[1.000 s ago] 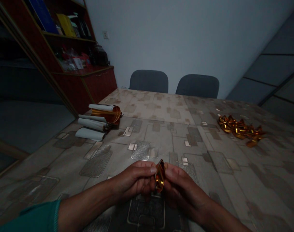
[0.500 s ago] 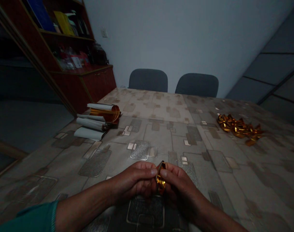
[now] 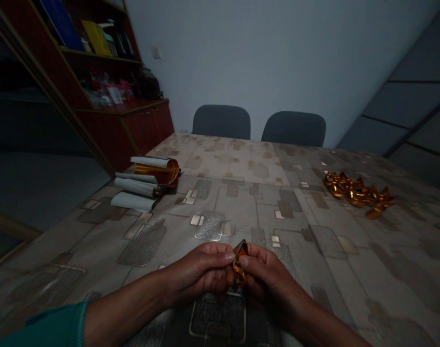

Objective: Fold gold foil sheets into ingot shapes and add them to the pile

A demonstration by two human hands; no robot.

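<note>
Between my two hands is a small folded piece of gold foil paper, held upright near the front of the table. My left hand pinches its left side, thumb on top. On the other side my right hand grips it, with the thumb pressed against the shiny face. The lower fingers of both hands are curled and partly hidden. Off to the right lies a pile of folded gold foil pieces. Curled sheets of gold foil paper with pale backs lie at the left table edge.
A patterned cloth covers the table. Two dark chairs stand at its far side, before a pale wall. At the left is a red-brown cabinet with shelves of bags and boxes.
The thumb of my right hand has shifted slightly over the foil, and the foil's opening looks a little narrower. Otherwise both hands stay in place; the view has tilted very slightly.
</note>
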